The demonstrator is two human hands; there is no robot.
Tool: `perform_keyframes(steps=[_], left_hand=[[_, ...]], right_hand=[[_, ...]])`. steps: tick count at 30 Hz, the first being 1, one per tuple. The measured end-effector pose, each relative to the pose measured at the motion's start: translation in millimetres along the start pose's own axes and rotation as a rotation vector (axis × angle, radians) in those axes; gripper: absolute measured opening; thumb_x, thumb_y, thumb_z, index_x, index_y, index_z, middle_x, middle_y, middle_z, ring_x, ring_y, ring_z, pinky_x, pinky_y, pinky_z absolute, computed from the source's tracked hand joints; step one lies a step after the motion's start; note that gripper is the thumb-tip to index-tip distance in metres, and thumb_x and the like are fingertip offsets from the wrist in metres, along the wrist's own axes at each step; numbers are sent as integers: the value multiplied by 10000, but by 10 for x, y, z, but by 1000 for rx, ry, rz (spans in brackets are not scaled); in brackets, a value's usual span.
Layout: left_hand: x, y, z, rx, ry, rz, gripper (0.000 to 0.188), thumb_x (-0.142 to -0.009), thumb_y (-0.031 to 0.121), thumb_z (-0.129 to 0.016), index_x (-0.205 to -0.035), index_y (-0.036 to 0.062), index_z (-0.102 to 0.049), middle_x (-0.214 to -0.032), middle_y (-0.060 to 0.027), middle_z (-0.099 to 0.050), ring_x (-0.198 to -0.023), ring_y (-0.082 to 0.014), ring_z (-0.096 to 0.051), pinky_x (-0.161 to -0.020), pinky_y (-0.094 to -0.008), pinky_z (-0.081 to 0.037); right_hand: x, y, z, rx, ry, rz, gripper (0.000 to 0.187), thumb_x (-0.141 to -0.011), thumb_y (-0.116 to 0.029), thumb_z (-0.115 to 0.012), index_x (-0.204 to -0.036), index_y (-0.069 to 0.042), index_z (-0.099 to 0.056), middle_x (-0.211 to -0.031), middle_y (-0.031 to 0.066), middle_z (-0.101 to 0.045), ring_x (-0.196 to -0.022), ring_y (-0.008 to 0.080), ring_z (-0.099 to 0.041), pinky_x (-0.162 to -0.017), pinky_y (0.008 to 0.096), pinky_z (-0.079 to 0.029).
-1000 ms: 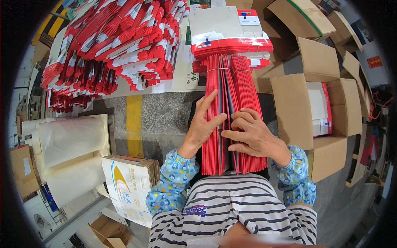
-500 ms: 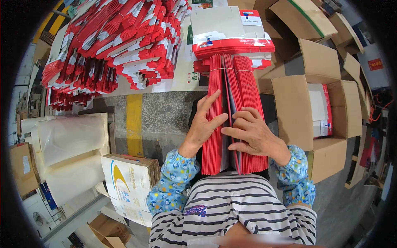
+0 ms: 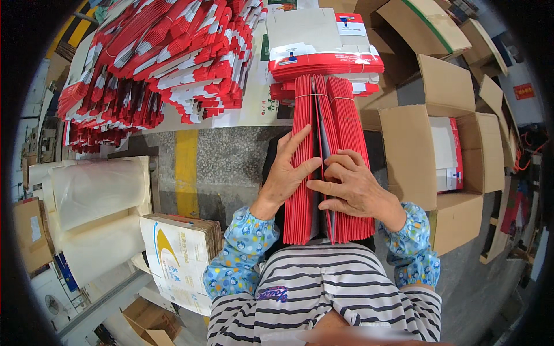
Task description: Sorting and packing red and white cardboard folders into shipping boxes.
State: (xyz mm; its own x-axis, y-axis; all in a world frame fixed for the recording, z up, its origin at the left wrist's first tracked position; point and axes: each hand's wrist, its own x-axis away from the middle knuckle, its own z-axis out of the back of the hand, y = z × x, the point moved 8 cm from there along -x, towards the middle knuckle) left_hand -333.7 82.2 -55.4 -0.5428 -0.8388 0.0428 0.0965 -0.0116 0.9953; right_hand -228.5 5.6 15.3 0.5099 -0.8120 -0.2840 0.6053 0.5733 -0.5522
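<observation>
A thick bundle of red folded cartons (image 3: 350, 130) lies across my lap, flat pieces on edge, with bands around its far end. A dark gap runs down its length, showing grey inner faces. My left hand (image 3: 287, 173) rests on the left part of the bundle, fingers spread and thumb pointing to the gap. On the right part lies my right hand (image 3: 352, 187), its fingers apart and slightly bent, fingertips at the edge of the gap. The bundle's far end touches a stack of flat red and white cartons (image 3: 323, 60) on the table.
Many red and white folded cartons (image 3: 190, 52) are heaped on the table at the far left. To the right stands an open cardboard box (image 3: 407, 158) with flat cartons inside. Pale sheets (image 3: 101, 196) and a printed white bundle (image 3: 176, 254) are at my left.
The bundle has shifted very slightly within the view. Both hands stay in nearly the same place on it.
</observation>
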Motion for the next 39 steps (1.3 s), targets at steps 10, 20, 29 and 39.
perform_keyframes(steps=[10, 20, 29, 39], left_hand=[[7, -92, 24, 7, 12, -10, 564, -908, 174, -634, -1433, 108, -439, -1391, -127, -396, -1320, -259, -354, -1118, -354, -273], [-10, -181, 123, 117, 20, 70, 584, -830, 149, -694, -1383, 126, -511, -1331, -92, -438, -1287, -220, -395, -1110, -345, -287], [-27, -230, 80, 231, 15, 55, 597, -819, 163, -731, -1377, 134, -518, -1327, -83, -431, -1277, -217, -396, -1097, -341, -306], [-28, -190, 77, 175, 5, 59, 576, -827, 181, -730, -1365, 128, -531, -1332, -92, -424, -1293, -226, -376, -1104, -346, -294]], right_hand=[[-7, 10, 27, -53, 24, -31, 331, -803, -374, -714, -992, -113, -642, -897, 74, -498, -1054, 301, -505, -986, 493, -370], [16, 46, 53, -35, 68, -28, 303, -786, -337, -736, -907, -97, -597, -931, 71, -545, -1116, 300, -524, -982, 496, -377], [-26, 19, -9, 39, -16, -18, 468, -847, -461, -637, -1223, -181, -648, -860, 57, -486, -1019, 283, -490, -997, 482, -343], [-64, 17, -32, 48, -46, -23, 425, -857, -455, -630, -1186, -189, -676, -866, 56, -482, -1021, 275, -487, -984, 475, -338]])
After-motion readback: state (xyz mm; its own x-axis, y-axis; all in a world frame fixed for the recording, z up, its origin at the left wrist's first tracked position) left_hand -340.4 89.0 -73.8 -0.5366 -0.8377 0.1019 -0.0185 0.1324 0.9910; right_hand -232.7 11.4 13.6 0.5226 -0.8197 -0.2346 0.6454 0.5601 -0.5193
